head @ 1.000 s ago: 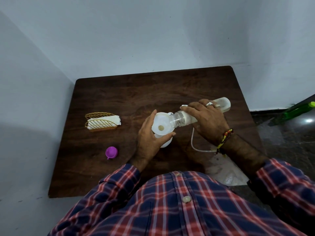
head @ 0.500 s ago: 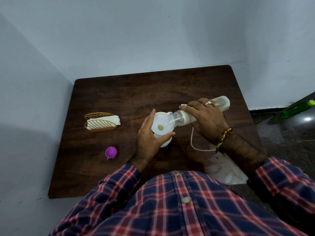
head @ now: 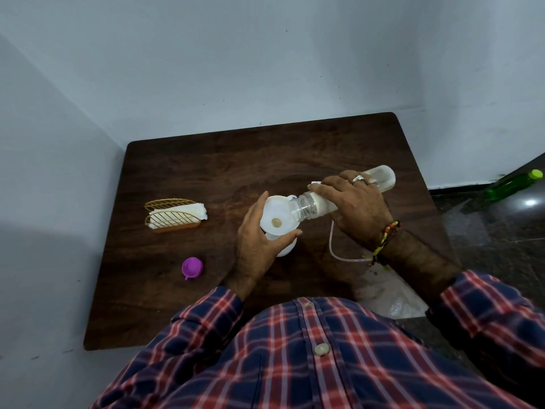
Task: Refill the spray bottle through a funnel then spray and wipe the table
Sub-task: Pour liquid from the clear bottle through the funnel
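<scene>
1. While the right hand (head: 358, 206) wraps over a clear refill bottle (head: 312, 206), fingers curled shut round its body, the bottle lies tilted nearly flat, open threaded mouth over the funnel rim, base (head: 383, 178) pointing away to the right.
2. Ring (head: 358, 178) on one right-hand finger; beaded bracelet (head: 387, 234) at the right wrist.
3. Left hand (head: 256, 246) is cupped round the white spray bottle (head: 283, 245) under the funnel, thumb across the near side, fingers up the left side of the funnel; closed grip on the bottle, which stands upright on the table.
4. White funnel (head: 275, 215) sits in the spray bottle's neck, wide bowl up, small tan hole at its centre. Cannot tell if liquid is flowing.
5. A thin white tube (head: 333, 246) curves on the table just right of the spray bottle, running under the right wrist; its far end is hidden.
6. Purple cap (head: 192, 267) lies on the table to the near left of the left hand, apart from it, open side up.
7. Gold wire holder (head: 171, 214) with white folded napkins (head: 194, 211) stands further left, well apart from both hands.
8. Dark wood table (head: 265, 154) is set in a corner of pale walls.
9. Green bottle (head: 513, 184) lies on the dark floor off to the right, beyond the table edge.
10. Plaid sleeves (head: 206, 317) and shirt front fill the bottom of the view.
</scene>
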`<state>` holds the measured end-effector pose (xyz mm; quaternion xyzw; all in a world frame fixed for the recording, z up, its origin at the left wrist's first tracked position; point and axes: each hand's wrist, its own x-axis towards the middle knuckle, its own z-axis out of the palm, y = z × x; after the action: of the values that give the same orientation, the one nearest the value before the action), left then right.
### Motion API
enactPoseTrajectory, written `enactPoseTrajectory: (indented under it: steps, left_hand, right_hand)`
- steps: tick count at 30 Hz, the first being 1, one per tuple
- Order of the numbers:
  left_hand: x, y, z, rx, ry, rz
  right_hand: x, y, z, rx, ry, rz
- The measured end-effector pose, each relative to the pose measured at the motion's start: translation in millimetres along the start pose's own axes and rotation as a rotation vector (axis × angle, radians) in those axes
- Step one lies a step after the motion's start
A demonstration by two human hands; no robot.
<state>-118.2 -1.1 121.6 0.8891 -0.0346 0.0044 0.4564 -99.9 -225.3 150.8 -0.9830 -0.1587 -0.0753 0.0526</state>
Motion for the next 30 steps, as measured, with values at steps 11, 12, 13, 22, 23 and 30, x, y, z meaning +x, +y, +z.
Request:
enactPoseTrajectory:
  steps: [11, 12, 13, 22, 23, 30]
  left_hand:
    - [-1.2, 4.1, -0.6, -0.004, -0.001, -0.015]
    - [-1.5, 4.6, -0.9, -0.004, -0.004, -0.017]
    - [-1.7, 4.8, -1.1, -0.003, -0.007, -0.019]
    - [-2.2, 9.0, -2.4, -0.012, -0.015, -0.028]
    - [-1.9, 8.8, -2.5, -0.013, -0.018, -0.028]
    - [-2.1, 8.4, -3.3, -0.012, -0.021, -0.024]
  right_hand:
    - [-0.1, -0.5, -0.3, -0.009, 0.033, -0.011]
    - [-0.1, -0.5, -0.1, -0.007, 0.035, -0.012]
    - [-0.1, -0.3, 0.1, -0.005, 0.038, -0.014]
    - [0.6, -0.6, -2.6, 0.001, 0.02, -0.015]
    - [0.6, -0.5, -2.5, 0.002, 0.02, -0.016]
    - [1.6, 0.6, -1.4, 0.003, 0.018, -0.027]
